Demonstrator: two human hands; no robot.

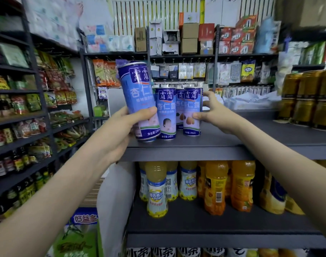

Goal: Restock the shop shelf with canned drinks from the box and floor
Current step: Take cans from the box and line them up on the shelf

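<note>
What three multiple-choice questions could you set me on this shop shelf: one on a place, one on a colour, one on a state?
1. Where do the juice bottles stand?
A the top shelf
B the shelf below the blue cans
C the floor

2. What colour are the stacked cans at the far right?
A gold
B red
C green

3. How is the can in the left hand held?
A lying flat
B upside down
C tilted

Answers:
1 B: the bottles stand under the board that carries the blue cans.
2 A: they are gold all over.
3 C: its top leans left.
</note>
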